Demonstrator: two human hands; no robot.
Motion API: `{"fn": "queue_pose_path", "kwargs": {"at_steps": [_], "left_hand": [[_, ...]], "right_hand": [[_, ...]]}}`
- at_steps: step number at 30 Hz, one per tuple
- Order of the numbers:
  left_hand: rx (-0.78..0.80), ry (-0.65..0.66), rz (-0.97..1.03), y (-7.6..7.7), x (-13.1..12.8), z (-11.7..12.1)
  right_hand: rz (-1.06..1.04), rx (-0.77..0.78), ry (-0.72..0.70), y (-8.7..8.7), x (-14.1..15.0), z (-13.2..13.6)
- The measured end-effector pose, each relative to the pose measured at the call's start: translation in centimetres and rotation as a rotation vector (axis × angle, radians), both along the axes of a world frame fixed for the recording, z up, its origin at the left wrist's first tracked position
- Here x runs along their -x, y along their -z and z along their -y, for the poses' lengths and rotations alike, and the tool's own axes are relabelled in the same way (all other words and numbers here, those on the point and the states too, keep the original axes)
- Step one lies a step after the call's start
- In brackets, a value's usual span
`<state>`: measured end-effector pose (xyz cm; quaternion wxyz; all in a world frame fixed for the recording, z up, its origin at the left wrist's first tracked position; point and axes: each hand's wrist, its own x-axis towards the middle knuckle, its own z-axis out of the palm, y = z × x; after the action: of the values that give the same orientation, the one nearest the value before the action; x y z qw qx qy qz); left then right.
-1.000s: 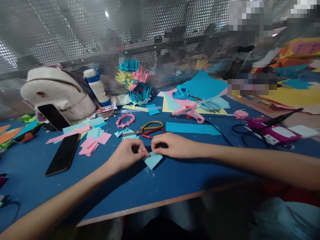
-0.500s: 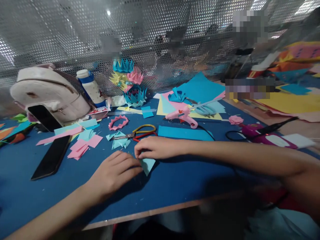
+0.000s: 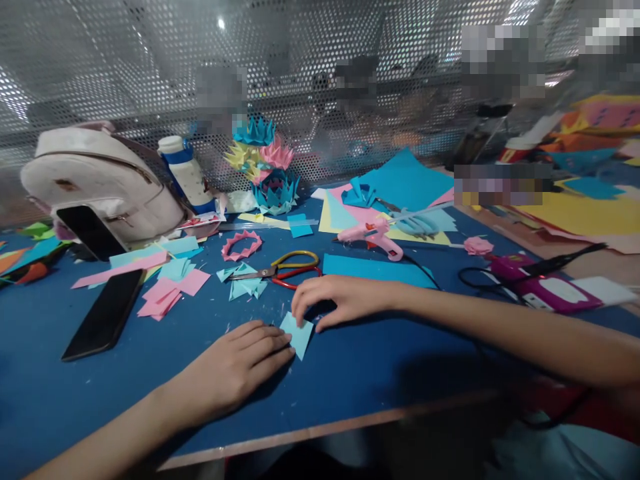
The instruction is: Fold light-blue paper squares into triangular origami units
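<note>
Touching a blue square [image 3: 301,342], left hand [image 3: 239,365] flat, right hand [image 3: 343,298] spread, glue gun [image 3: 373,233] at its one o'clock

This looks like a paper-craft work area, set along a grey perforated metal screen [image 3: 300,40]: the flat blue tabletop [image 3: 350,373] carries small pink paper squares [image 3: 163,297], a pale blue paper square [image 3: 303,341], metal scissors with yellow and red handles [image 3: 273,271], a pink plastic glue gun [image 3: 367,233] and a cluster of spiky folded-paper flowers in blue, yellow and pink [image 3: 274,159]. More paper, large yellow sheets [image 3: 595,215], lies farther right; whether this is a classroom or a public hall cannot be told.
</note>
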<state>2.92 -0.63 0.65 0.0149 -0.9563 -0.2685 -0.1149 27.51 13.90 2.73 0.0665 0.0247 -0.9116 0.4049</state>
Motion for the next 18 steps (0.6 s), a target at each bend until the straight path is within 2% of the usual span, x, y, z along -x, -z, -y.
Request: {"fn": "queue_pose_path", "kwargs": {"at_steps": [5, 11, 18], "left_hand": [[0.025, 0.038, 0.025, 0.2, -0.2, -0.8], [0.054, 0.100, 0.032, -0.3, -0.4, -1.3], [0.056, 0.149, 0.082, -0.1, -0.6, -1.7]], "right_hand": [[-0.039, -0.030, 0.076, 1.1, 0.0, 0.5], [0.053, -0.145, 0.196, 1.2, 1.1, 1.2], [0.056, -0.108, 0.334, 1.7, 1.3, 2.4]]}}
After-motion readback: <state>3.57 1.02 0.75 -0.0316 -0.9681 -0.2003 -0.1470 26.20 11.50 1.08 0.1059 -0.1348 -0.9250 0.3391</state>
